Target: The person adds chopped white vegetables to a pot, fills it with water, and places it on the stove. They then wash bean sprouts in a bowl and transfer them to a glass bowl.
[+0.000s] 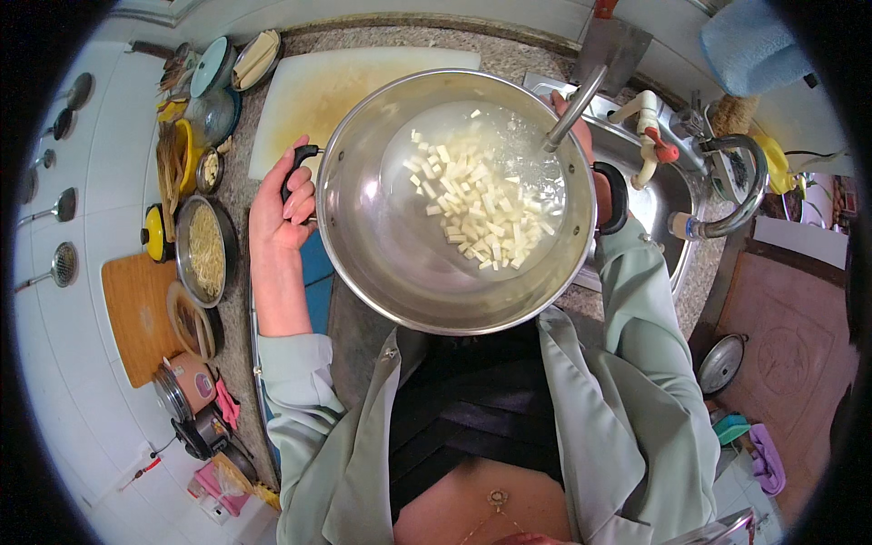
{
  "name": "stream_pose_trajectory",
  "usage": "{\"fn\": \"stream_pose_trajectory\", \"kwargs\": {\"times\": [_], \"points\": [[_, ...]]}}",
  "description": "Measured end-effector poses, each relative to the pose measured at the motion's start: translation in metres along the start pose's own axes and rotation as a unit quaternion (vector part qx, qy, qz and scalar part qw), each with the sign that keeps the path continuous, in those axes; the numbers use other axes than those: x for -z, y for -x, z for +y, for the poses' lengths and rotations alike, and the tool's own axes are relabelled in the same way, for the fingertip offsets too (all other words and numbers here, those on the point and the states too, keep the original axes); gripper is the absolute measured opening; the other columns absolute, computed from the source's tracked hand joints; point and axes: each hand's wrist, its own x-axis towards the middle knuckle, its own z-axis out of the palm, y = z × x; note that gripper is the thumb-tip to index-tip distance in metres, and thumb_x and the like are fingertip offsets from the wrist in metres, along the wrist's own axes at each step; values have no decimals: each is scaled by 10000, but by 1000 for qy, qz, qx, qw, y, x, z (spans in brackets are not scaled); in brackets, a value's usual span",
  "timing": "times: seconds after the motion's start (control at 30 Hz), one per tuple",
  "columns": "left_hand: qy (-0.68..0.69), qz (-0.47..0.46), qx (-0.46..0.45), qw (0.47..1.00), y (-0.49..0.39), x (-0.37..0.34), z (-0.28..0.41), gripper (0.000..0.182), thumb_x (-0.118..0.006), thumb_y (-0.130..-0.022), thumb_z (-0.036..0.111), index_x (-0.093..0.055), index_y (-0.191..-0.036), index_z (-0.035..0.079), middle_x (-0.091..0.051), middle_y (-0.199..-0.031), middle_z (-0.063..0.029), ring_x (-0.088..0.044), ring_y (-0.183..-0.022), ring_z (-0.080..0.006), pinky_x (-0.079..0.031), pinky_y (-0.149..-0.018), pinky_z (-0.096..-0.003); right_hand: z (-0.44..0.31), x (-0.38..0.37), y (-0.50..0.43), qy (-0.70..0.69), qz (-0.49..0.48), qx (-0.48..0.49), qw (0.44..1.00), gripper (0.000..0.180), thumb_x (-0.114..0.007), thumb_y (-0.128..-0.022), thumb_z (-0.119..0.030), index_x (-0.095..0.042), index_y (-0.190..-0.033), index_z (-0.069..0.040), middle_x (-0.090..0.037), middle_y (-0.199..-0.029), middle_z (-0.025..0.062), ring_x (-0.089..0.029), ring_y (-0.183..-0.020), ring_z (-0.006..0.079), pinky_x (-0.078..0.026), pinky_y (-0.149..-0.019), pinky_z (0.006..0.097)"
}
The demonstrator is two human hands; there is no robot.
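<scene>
A wide stainless steel pot (368, 259) is held over the counter and the sink's near side. Clear water and many small pale diced food pieces (477, 197) are inside it; what food they are, I cannot tell. My left hand (285, 197) grips the pot's black left handle (298, 170). My right hand (579, 129) is beyond the pot's right rim, partly hidden by the rim and a metal tube like a tap spout (578, 109). That wrist passes behind the black right handle (613, 197). The tube's end hangs over the water, where the surface is rippled and bubbly.
A white cutting board (313, 88) lies behind the pot. Right of it is a steel sink (654, 204) with a red-handled tap (659, 146) and a curved hose (753, 184). At left stand a bowl of noodle-like strands (206, 252) and a wooden board (133, 320).
</scene>
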Motion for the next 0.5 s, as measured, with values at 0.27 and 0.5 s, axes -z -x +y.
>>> {"fn": "stream_pose_trajectory", "kwargs": {"times": [0.27, 0.5], "points": [[3, 14, -5, 1000, 3, -2, 2, 338, -517, -1021, 188, -517, -1329, 48, -372, -602, 28, -263, -367, -51, -220, -304, -209, -19, 10, -4, 249, -6, 149, 957, 412, -543, -926, -228, -546, -1330, -149, -625, -1145, 178, -591, -1076, 353, -479, -898, 435], [7, 9, -11, 1000, 8, 1, 3, 351, -521, -1019, 190, -507, -1335, 40, -375, -603, 29, -269, -368, -49, -226, -307, -211, -20, 16, -8, 91, -76, -5, 993, 452, -513, -993, -406, -566, -1321, -99, -581, -1257, 153, -584, -1129, 297, -447, -962, 360]]}}
